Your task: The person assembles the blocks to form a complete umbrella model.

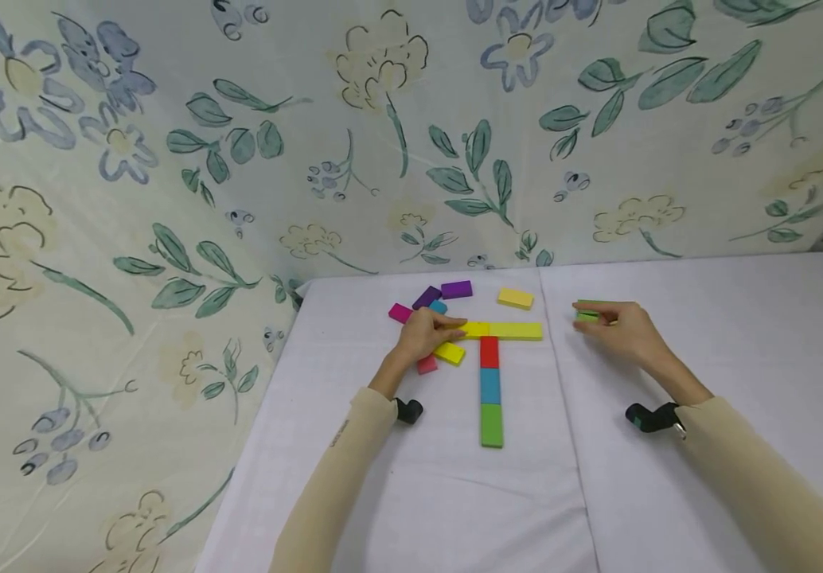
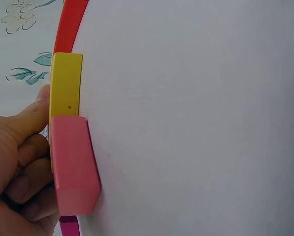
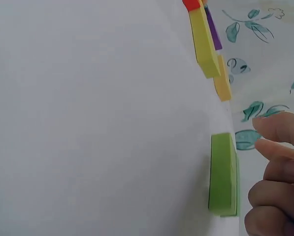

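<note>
My left hand (image 1: pixel 422 333) pinches a bright yellow block (image 1: pixel 476 329) between thumb and forefinger, its right end against a pale yellow block (image 1: pixel 516 331). Below their joint runs a column of a red block (image 1: pixel 489 352), a blue block (image 1: pixel 490 386) and a green block (image 1: pixel 492 426), making a T shape. My right hand (image 1: pixel 622 326) hovers at a light green block (image 3: pixel 221 174), which lies beside a darker green block (image 3: pixel 237 187). In the right wrist view a gap shows between thumb and forefinger, with nothing held there.
Around my left hand lie loose blocks: a pink block (image 1: pixel 427 364), a yellow block (image 1: pixel 450 353), a magenta block (image 1: pixel 400 313), a teal block (image 1: pixel 438 306) and two purple blocks (image 1: pixel 457 290). Another yellow block (image 1: pixel 515 298) lies behind the T. White cloth (image 1: pixel 440 509) covers the table.
</note>
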Tool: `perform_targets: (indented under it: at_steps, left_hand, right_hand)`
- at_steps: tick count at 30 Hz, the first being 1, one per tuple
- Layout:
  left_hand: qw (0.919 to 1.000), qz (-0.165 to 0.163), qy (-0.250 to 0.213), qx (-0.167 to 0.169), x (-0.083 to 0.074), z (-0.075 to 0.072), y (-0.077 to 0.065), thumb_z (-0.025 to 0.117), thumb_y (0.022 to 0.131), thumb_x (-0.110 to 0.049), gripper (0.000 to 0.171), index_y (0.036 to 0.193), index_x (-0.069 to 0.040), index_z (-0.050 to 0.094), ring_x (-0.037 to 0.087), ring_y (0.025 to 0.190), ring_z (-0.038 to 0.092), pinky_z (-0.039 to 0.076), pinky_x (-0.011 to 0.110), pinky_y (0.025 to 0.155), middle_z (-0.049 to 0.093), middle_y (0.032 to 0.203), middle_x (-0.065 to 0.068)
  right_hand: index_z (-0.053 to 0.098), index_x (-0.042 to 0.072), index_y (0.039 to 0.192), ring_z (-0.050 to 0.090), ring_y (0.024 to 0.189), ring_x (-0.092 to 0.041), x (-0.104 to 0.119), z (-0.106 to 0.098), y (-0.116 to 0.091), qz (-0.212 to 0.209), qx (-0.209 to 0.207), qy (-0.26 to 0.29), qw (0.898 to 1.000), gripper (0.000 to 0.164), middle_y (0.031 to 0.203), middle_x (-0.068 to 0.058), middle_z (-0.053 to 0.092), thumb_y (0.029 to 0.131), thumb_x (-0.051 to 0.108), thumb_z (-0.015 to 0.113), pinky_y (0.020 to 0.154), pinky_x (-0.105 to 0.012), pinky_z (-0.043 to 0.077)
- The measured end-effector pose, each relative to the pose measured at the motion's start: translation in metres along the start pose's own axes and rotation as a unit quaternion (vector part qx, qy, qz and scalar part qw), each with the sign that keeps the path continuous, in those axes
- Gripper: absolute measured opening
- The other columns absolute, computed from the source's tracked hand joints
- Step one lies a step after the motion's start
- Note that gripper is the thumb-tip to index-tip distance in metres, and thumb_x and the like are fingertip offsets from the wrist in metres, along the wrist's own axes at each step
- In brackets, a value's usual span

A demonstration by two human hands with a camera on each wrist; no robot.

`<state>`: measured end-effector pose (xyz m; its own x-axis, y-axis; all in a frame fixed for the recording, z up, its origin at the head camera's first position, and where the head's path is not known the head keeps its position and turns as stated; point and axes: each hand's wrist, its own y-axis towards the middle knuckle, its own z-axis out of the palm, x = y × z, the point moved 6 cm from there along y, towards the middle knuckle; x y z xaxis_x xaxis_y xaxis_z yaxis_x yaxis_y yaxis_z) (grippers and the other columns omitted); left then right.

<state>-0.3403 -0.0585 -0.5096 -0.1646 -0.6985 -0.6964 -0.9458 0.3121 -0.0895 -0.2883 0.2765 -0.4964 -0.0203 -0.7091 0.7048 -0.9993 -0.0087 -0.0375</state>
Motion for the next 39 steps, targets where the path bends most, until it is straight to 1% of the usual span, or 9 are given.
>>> perform_targets:
  at_steps: [5,9,12,17,21,27,30,34,39]
  left_hand:
    - [0.9999,-0.01,0.008,-0.001,0.0,0.0,-0.001,0.078,0.093,-0.029,0.029,0.122,-0.025,0.077,0.015,0.078,0.049,0.036,0.02,0.063,0.065,0.081,0.0]
    - [0.9999,-0.012,0.007,0.001,-0.001,0.001,-0.001,0.078,0.093,-0.029,0.029,0.122,-0.025,0.077,0.015,0.078,0.049,0.035,0.02,0.062,0.064,0.08,0.0]
    - [0.9999,-0.008,0.008,0.0,-0.001,0.0,-0.001,0.077,0.093,-0.029,0.03,0.122,-0.025,0.077,0.015,0.078,0.049,0.035,0.02,0.062,0.065,0.08,0.0]
    - [0.9999,-0.005,0.009,-0.002,0.0,0.0,-0.001,0.077,0.093,-0.029,0.029,0.123,-0.025,0.077,0.015,0.077,0.049,0.035,0.02,0.062,0.064,0.079,0.0]
    - [1.0,-0.005,0.007,-0.003,0.0,0.0,-0.002,0.077,0.093,-0.029,0.03,0.123,-0.025,0.077,0.015,0.077,0.048,0.034,0.02,0.062,0.063,0.079,0.0]
    - [1.0,0.0,0.005,-0.003,-0.001,0.0,-0.003,0.077,0.093,-0.028,0.029,0.122,-0.025,0.077,0.015,0.078,0.05,0.035,0.019,0.062,0.066,0.081,0.001]
    - [1.0,-0.001,0.004,-0.002,-0.001,0.0,-0.003,0.077,0.093,-0.028,0.03,0.123,-0.024,0.076,0.015,0.079,0.051,0.036,0.019,0.062,0.072,0.089,-0.001]
    - [1.0,-0.003,0.005,-0.001,-0.001,0.001,-0.002,0.077,0.093,-0.028,0.03,0.123,-0.025,0.076,0.014,0.081,0.053,0.038,0.018,0.063,0.077,0.1,-0.003]
    - [1.0,-0.002,0.008,-0.004,-0.001,0.0,-0.002,0.076,0.094,-0.029,0.029,0.123,-0.025,0.076,0.014,0.081,0.053,0.037,0.019,0.063,0.077,0.098,-0.002]
  right_hand:
    - [0.067,0.002,0.135,0.043,0.069,-0.013,-0.023,-0.018,-0.008,0.019,-0.005,-0.016,1.0,0.052,0.078,-0.003,0.049,0.095,0.035,0.075,0.055,-0.028,0.032]
    - [0.067,0.0,0.134,0.04,0.064,-0.011,-0.035,-0.021,-0.012,0.022,0.002,-0.02,1.0,0.053,0.073,-0.001,0.047,0.095,0.035,0.076,0.054,-0.027,0.03]
    - [0.067,-0.003,0.133,0.038,0.061,-0.01,-0.037,-0.019,-0.011,0.013,-0.003,-0.02,1.0,0.054,0.07,0.0,0.046,0.095,0.034,0.076,0.053,-0.026,0.029]
    - [0.069,-0.006,0.128,0.038,0.06,-0.01,-0.032,-0.014,-0.005,-0.005,-0.014,-0.025,1.0,0.049,0.068,-0.001,0.045,0.094,0.028,0.077,0.053,-0.025,0.029]
    - [0.07,-0.006,0.125,0.041,0.063,-0.013,-0.025,-0.007,0.002,0.003,-0.014,-0.022,1.0,0.048,0.069,-0.001,0.047,0.091,0.027,0.079,0.054,-0.026,0.03]
    - [0.072,-0.002,0.124,0.043,0.07,-0.018,-0.011,0.005,0.014,0.01,-0.018,-0.019,1.0,0.049,0.075,-0.004,0.05,0.088,0.031,0.082,0.058,-0.028,0.031]
    - [0.073,-0.001,0.122,0.045,0.073,-0.019,-0.004,0.011,0.019,0.005,-0.021,-0.019,1.0,0.05,0.08,-0.006,0.055,0.088,0.033,0.083,0.061,-0.028,0.033]
    - [0.073,-0.002,0.118,0.048,0.073,-0.02,0.001,0.019,0.025,0.007,-0.021,-0.02,1.0,0.049,0.08,-0.007,0.059,0.088,0.037,0.083,0.061,-0.028,0.036]
    - [0.071,-0.002,0.111,0.053,0.073,-0.021,0.007,0.027,0.029,0.018,-0.025,-0.022,0.999,0.049,0.081,-0.01,0.064,0.088,0.04,0.082,0.06,-0.028,0.04]
